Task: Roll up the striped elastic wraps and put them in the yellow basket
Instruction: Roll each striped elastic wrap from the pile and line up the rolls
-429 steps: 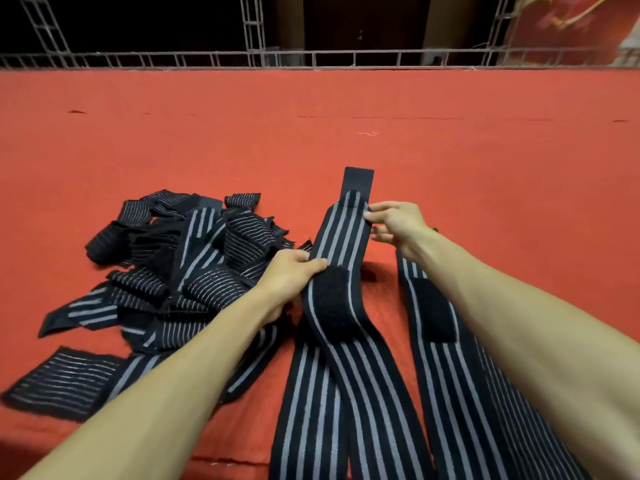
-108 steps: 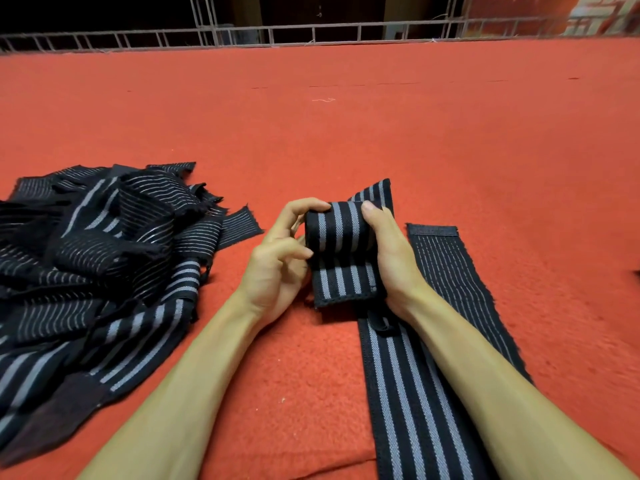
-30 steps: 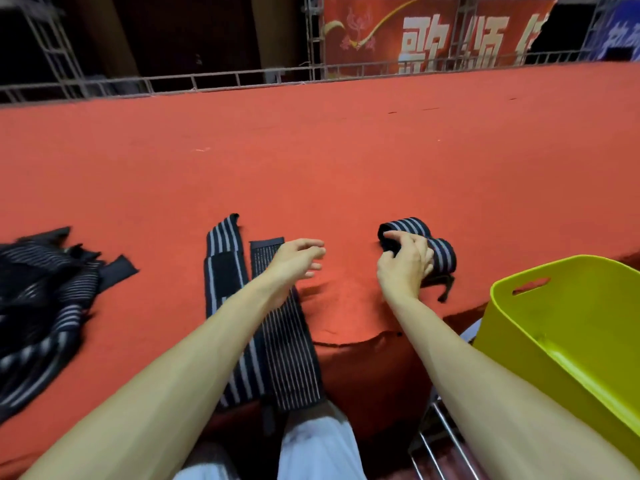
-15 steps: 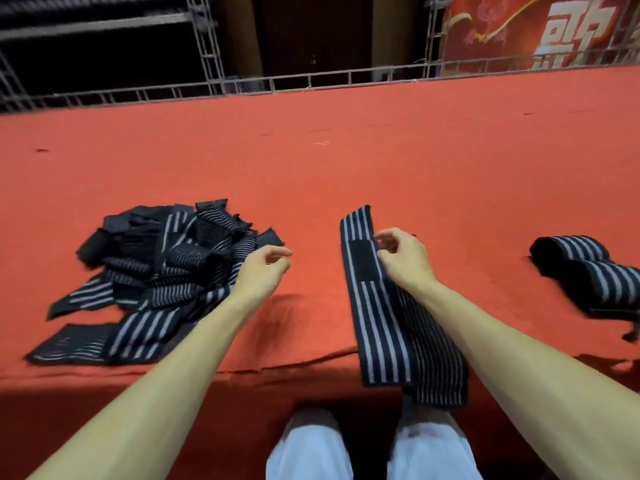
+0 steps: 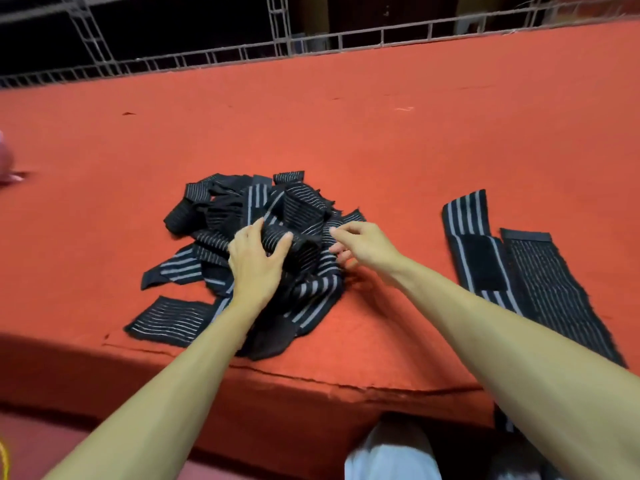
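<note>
Head camera looked down at a big red table [image 5: 346, 143]. On it, near the person, sat a messy pile of striped wraps [image 5: 242, 206], black with pale lines and all tangled. The yellow basket was not in the picture.

The left hand [image 5: 254, 271] lay on top of the pile. Its fingers [image 5: 250, 233] and thumb curled round one lumpy top wrap [image 5: 273, 232]. The right hand [image 5: 367, 245] hung at the right side of the pile, its fingers loosely bent and holding nothing I could see.

The wraps lay over each other, so I think a pull on the top wrap could drag others along. Some could then slide off the near edge, which was close to the pile.

Nothing stood between the hands and the pile. Far away ran a metal rail [image 5: 311, 46]. To the right, well apart from the pile, two flat wraps [image 5: 474, 261] lay side by side and hung over the near edge. White trousers [image 5: 391, 455] showed below. A pink thing [image 5: 4, 157] peeked in at the far left; I could not tell what it was.
</note>
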Tool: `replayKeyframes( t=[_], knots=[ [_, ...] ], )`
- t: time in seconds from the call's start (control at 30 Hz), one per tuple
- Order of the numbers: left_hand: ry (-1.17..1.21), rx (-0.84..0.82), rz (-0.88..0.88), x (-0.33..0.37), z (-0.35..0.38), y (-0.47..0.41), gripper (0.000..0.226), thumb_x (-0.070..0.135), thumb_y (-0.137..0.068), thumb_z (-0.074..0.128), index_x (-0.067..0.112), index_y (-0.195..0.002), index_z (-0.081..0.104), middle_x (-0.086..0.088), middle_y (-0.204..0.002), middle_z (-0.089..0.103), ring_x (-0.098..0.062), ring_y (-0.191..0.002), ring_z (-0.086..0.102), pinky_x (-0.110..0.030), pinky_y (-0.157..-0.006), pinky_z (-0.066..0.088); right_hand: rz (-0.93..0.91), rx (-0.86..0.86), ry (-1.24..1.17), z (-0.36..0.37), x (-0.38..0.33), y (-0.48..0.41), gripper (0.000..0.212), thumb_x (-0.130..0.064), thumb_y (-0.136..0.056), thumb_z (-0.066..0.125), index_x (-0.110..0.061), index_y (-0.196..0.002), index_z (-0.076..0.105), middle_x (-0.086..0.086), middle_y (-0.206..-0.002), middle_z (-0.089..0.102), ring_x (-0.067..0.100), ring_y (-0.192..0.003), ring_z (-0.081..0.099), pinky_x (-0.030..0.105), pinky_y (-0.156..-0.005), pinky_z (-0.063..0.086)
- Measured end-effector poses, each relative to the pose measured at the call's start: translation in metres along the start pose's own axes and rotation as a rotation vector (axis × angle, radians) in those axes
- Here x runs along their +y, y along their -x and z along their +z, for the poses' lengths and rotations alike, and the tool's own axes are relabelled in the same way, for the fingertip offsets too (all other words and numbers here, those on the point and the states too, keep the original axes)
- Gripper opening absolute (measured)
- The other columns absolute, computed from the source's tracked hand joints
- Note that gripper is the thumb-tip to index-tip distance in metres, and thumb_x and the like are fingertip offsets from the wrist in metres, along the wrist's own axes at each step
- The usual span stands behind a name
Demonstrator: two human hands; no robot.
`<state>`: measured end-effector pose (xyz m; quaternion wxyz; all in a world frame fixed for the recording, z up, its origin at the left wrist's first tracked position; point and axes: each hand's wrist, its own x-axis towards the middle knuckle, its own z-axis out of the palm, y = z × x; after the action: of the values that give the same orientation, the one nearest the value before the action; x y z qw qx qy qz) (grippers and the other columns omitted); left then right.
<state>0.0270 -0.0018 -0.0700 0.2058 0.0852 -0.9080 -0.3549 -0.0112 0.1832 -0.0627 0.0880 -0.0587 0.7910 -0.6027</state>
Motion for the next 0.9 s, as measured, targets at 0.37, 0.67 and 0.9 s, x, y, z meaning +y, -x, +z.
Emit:
replayKeyframes(
  t=[0.37, 0.67, 0.9],
  knots=[
    [0.136, -0.115, 0.184, 0.002, -0.014, 0.004, 0.01, 0.021, -0.088, 0.069, 0.016, -0.096, 0.067, 0.007, -0.091, 0.069, -0.012, -0.09, 0.063, -0.028, -0.085, 0.048, 0.055, -0.084, -0.109, 0.008, -0.006, 0.006, 0.024, -0.033, -0.08, 0.078, -0.013, -0.091, 0.073, -0.001, -0.072, 0.063, 0.008, -0.054, 0.047, 0.02, -0.05, 0.038],
    [0.173, -0.079, 0.314, 0.072, -0.018, 0.023, 0.019, 0.028, -0.086, 0.073, 0.014, -0.098, 0.07, 0.009, -0.092, 0.067, -0.009, -0.091, 0.061, -0.019, -0.082, 0.043, -0.266, 0.094, -0.016, -0.064, -0.027, 0.055, 0.012, -0.011, -0.086, 0.072, -0.008, -0.096, 0.066, 0.012, -0.069, 0.066, 0.011, -0.052, 0.057, 0.02, -0.05, 0.045],
    [0.207, -0.13, 0.448, 0.163, 0.006, 0.047, 0.014, 0.029, -0.086, 0.072, 0.017, -0.092, 0.069, 0.009, -0.084, 0.067, -0.009, -0.081, 0.06, -0.016, -0.07, 0.039, -0.372, 0.217, 0.032, -0.148, -0.034, 0.105, 0.018, -0.019, -0.091, 0.067, -0.016, -0.108, 0.071, 0.011, -0.084, 0.072, 0.01, -0.066, 0.061, 0.023, -0.054, 0.049]
  ],
)
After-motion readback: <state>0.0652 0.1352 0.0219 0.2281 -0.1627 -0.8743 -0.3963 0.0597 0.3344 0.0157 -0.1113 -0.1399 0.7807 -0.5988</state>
